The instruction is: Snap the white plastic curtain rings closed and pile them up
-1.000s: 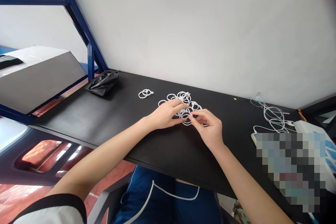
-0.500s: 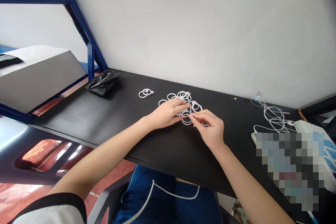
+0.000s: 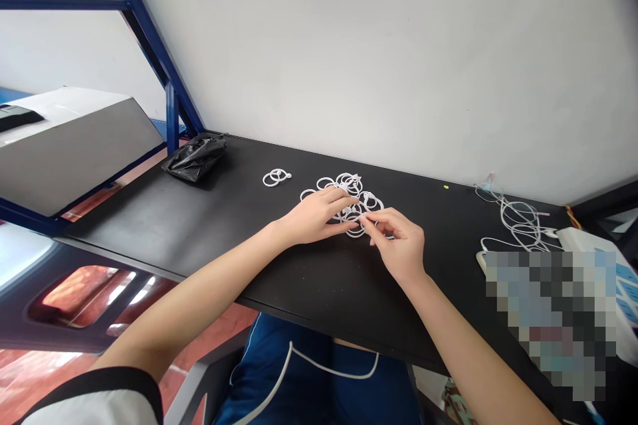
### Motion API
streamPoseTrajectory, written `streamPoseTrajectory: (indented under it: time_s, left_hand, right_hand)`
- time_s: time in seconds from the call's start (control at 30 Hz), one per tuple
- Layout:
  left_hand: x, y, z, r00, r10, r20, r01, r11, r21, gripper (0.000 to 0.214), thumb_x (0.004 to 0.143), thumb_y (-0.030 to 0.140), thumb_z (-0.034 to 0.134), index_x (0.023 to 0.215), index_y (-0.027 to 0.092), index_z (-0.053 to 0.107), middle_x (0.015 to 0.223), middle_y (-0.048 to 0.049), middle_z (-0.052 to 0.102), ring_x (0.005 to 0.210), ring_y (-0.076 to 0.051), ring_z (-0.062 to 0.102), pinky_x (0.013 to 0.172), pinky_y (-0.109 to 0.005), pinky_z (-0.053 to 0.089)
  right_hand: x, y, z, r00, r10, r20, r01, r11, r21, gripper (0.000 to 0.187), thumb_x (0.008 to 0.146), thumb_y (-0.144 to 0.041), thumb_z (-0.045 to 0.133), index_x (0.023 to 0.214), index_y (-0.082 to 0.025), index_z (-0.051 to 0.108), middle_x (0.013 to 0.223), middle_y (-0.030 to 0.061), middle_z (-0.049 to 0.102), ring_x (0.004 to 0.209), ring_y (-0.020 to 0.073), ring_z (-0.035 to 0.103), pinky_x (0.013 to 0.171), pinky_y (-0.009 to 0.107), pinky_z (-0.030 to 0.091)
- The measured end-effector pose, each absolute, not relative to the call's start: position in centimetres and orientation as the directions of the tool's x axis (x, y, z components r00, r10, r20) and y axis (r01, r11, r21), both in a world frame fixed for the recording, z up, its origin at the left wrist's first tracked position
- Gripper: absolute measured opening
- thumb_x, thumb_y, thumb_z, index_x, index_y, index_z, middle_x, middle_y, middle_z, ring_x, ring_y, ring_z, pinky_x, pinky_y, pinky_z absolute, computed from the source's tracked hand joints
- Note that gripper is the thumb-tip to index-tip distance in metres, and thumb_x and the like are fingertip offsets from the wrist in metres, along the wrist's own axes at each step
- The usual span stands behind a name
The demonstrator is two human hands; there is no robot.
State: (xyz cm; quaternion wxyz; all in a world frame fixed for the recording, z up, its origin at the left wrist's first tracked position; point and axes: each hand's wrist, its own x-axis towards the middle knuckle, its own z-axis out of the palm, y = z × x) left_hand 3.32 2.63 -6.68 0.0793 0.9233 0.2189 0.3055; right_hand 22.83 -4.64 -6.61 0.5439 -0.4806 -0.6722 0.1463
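Note:
A heap of white curtain rings (image 3: 350,182), thin hoops with small knobs, lies on the black table (image 3: 239,212). My left hand (image 3: 321,214) rests over the heap's left side, thumb and fingers apart, partly covering several rings. At the heap's near right edge, my right hand (image 3: 399,242) pinches a white ring between thumb and forefinger; the fingers hide part of it. A small separate group of white rings (image 3: 273,178) lies to the left.
Near the table's far left corner is a crumpled black plastic bag (image 3: 197,158). To the right are a tangled white cable (image 3: 521,222), a white power strip (image 3: 588,242) and a blurred-out object. A white wall (image 3: 349,66) rises behind the table.
My left thumb and fingers have parted slightly from the ring at my right fingertips. My right hand keeps its pinch almost in place. The heap and the separate rings look the same.

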Motion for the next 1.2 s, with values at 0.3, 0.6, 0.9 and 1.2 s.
streamPoseTrajectory:
  time_s: [0.3,0.6,0.9,1.2]
  left_hand:
    - [3.2,2.7,-6.3,0.705,0.45,0.549,0.361,-0.893,0.268,0.042,0.099,0.046,0.049,0.126,0.014,0.058,0.112,-0.0122,0.066,0.101,-0.022,0.06,0.082,-0.034,0.053]
    - [3.2,2.5,-6.1,0.689,0.496,0.529,0.382,-0.868,0.317,0.041,0.096,0.049,0.054,0.119,0.016,0.059,0.109,-0.011,0.064,0.098,-0.021,0.058,0.084,-0.035,0.052]
    - [3.1,2.7,-5.8,0.547,0.593,0.591,0.389,-0.805,0.448,0.032,0.086,0.044,0.066,0.099,0.015,0.06,0.092,-0.0064,0.061,0.089,-0.019,0.056,0.078,-0.031,0.05]
    - [3.6,3.8,2.5,0.591,0.504,0.63,0.281,-0.86,0.425,0.024,0.079,0.035,0.071,0.092,0.017,0.062,0.085,-0.0019,0.06,0.078,-0.015,0.054,0.074,-0.029,0.047]
  right_hand:
    - [22.7,-4.6,-6.7,0.065,0.811,0.581,0.492,0.481,-0.726,0.007,0.087,-0.025,0.069,0.088,-0.021,0.075,0.09,0.0042,0.073,0.047,0.0095,0.058,0.047,0.028,0.053]
    - [23.0,-4.7,-6.7,0.073,0.844,0.531,0.501,0.429,-0.752,0.01,0.086,-0.03,0.069,0.09,-0.022,0.075,0.087,0.0046,0.073,0.05,0.0115,0.059,0.053,0.031,0.056]
    - [23.0,-4.3,-5.6,0.131,0.911,0.391,0.359,0.324,-0.876,0.023,0.08,-0.038,0.074,0.09,-0.017,0.073,0.076,0.0052,0.073,0.048,0.0131,0.062,0.051,0.029,0.056]
    - [25.5,-1.0,2.3,0.073,0.947,0.314,0.232,0.29,-0.928,0.026,0.076,-0.041,0.077,0.085,-0.017,0.074,0.074,0.0056,0.075,0.044,0.0099,0.057,0.046,0.026,0.053]
